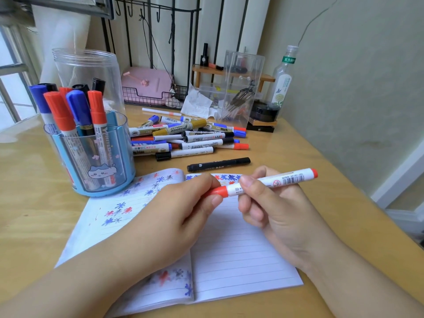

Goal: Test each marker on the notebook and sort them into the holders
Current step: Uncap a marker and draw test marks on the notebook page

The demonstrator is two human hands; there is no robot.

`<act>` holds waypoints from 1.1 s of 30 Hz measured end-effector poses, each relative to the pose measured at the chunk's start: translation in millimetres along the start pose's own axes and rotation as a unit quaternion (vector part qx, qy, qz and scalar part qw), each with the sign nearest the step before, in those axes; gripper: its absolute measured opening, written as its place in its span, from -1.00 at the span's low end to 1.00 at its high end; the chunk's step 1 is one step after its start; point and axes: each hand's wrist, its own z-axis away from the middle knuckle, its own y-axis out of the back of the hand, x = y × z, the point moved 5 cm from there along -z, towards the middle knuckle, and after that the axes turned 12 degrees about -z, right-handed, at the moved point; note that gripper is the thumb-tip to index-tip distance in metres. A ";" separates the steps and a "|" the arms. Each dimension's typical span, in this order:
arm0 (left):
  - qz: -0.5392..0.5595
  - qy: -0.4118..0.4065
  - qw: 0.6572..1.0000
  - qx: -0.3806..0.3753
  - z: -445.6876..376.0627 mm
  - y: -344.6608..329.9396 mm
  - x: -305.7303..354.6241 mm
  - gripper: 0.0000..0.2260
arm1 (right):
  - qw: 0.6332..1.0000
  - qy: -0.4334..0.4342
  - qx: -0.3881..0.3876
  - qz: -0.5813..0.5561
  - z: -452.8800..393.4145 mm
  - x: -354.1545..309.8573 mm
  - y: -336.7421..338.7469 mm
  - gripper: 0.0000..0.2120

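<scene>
Hands (231, 203) grip cylindrical white marker (270, 181), red cap (216, 191)

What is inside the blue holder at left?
The blue holder holds upright markers with red, blue and black caps. Their lower ends blur behind its printed wall, so no exact count.

At the twelve o'clock end of the wooden tabletop (321, 161) a pink case (146, 82) lies in a black wire basket (149, 99). Toward one o'clock lie crumpled white tissue (197, 104), a low wooden shelf (229, 71) and a clear plastic bottle with a green label (283, 79).
</scene>
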 end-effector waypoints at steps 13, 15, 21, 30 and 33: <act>-0.018 0.016 1.000 0.008 -0.6 9.2 2.3 -0.77 | 0.992 -0.053 0.014 -0.114 10.4 14.3 -22.2 -0.84; -0.036 0.062 0.997 0.009 -0.6 3.5 -7.4 -0.74 | 0.995 -0.100 -0.009 -0.012 10.5 23.1 -22.1 -0.79; -0.111 0.145 0.983 0.026 2.1 9.2 -32.8 -0.88 | 0.864 0.159 -0.017 0.478 5.9 4.7 -4.7 -0.93; -0.101 0.023 0.993 -0.063 4.8 2.7 -15.4 -0.75 | 0.691 0.273 -0.037 0.669 4.2 14.9 -13.5 -0.80; -0.117 -0.004 0.990 -0.073 3.9 4.0 -11.4 -0.74 | 0.667 0.308 -0.051 0.677 5.5 13.6 -13.9 -0.77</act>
